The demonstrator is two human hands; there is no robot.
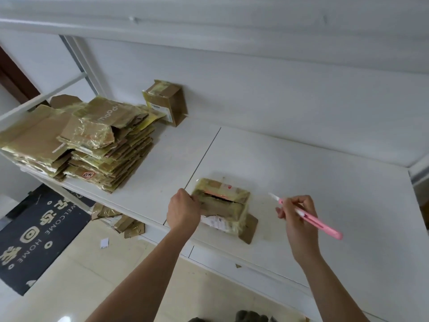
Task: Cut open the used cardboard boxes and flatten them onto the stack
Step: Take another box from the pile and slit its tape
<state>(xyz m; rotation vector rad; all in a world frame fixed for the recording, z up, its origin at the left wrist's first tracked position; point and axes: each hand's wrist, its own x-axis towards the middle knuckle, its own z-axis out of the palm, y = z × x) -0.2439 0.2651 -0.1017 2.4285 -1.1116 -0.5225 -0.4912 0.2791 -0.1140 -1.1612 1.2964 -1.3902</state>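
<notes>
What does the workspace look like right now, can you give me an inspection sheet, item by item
Surface: white table, a seam running across it.
Job's things: taped box near the front edge, slit along its top; stack of flattened boxes at the left; uncut box upright by the wall.
Clutter: cardboard scraps on the floor.
Grippers: left hand grips the taped box's left end; right hand holds a pink cutter clear of the box.
Cables: nothing seen.
Surroundings: white wall, dark doormat, tiled floor.
</notes>
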